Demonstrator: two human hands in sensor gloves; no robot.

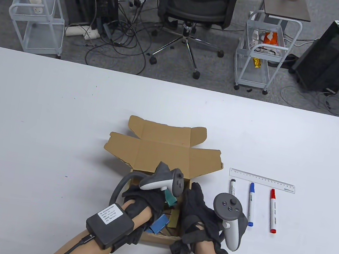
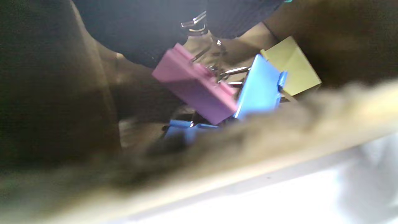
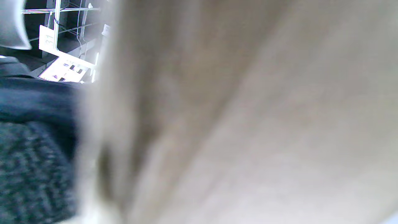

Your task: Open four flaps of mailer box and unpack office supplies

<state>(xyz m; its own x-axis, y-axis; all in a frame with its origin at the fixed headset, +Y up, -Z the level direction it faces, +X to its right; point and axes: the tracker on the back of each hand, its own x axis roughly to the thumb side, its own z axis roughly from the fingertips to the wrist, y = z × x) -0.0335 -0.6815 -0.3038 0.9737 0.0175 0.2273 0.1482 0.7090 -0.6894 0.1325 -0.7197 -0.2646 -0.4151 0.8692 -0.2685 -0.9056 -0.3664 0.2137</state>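
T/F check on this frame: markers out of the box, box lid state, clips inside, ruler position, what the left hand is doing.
1. Three markers lie on the table right of the mailer box. True: black marker, blue marker, red marker.
2. The box is closed. False: its flaps are open.
3. The ruler is inside the box. False: it lies on the table beyond the markers.
4. The left hand reaches into the box, where a pink binder clip and a blue binder clip show. True.
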